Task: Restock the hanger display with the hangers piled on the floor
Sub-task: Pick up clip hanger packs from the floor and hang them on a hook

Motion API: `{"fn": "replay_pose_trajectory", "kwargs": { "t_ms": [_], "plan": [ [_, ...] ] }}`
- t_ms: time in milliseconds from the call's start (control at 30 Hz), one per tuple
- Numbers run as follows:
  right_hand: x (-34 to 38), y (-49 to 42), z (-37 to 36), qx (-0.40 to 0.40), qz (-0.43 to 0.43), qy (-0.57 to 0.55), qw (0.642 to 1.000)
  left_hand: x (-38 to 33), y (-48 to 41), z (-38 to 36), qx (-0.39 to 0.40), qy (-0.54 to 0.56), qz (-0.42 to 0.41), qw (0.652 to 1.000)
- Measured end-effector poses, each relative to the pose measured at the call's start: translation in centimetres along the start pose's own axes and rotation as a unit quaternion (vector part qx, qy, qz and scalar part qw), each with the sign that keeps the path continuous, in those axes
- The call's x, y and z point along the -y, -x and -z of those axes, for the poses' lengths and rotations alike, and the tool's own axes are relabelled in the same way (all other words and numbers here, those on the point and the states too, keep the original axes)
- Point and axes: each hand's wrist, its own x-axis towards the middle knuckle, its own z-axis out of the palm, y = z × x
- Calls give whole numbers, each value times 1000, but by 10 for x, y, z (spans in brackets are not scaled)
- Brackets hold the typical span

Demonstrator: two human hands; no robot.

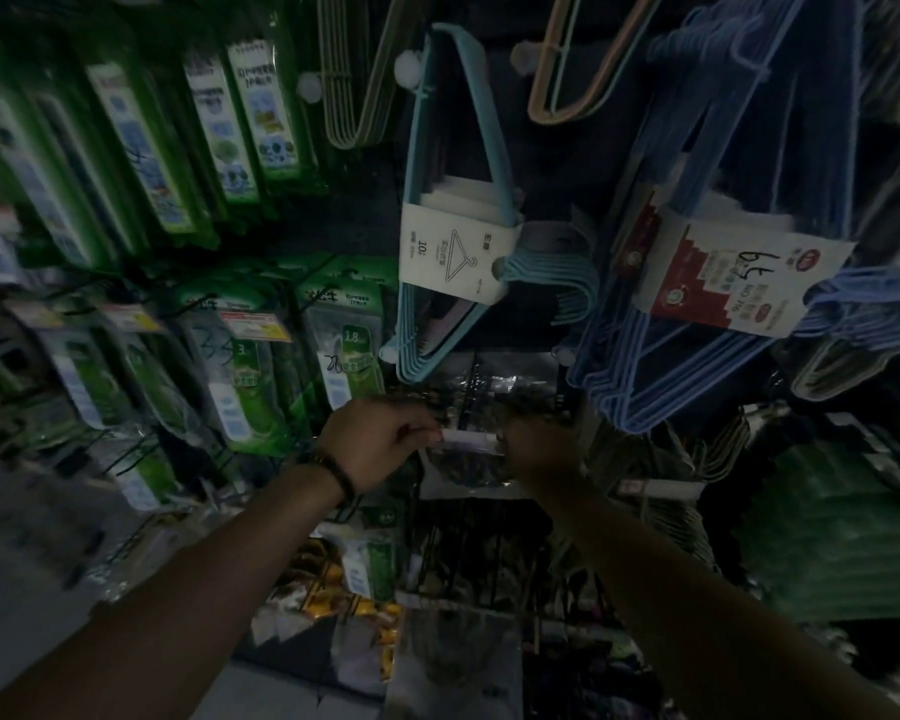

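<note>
A bag [468,449] sits between the left hand [380,441] at its 9 o'clock and the right hand [539,449] at 3. A hanger bundle [489,127] hangs at its 12, wire hangers [645,356] at 2, carded packs [240,366] from 9 to 11, and packets [365,610] at 6.

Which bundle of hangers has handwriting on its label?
The blue wire bundle at right, with the red-and-white label; the teal bundle has only a printed hanger drawing.
</note>
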Motion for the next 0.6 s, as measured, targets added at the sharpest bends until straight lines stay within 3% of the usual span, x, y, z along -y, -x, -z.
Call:
{"fn": "replay_pose_trajectory", "kwargs": {
  "t_ms": [67,133,200,300,400,467,533,600],
  "plan": [
    [1,-12,0,7,-67,5,998,0,9,-4,-6,13,4,1000],
    [-2,-12,-10,27,-3,30,999,2,18,-10,-18,15,7,1000],
    [-2,-5,-9,16,-4,27,999,4,30,-22,-35,8,7,999],
    [-9,17,-35,27,-54,-52,997,3,66,-50,-46,26,49,997],
    [-7,61,-83,45,-104,-191,975,3,126,-86,-53,63,171,982],
    [23,104,-79,197,-99,-210,953,3,178,-107,2,125,280,952],
    [59,145,-69,275,-41,-218,935,-1,241,-122,79,152,370,913],
    [96,182,-73,390,17,-263,882,-17,319,-134,114,161,433,879]
  ]
}}
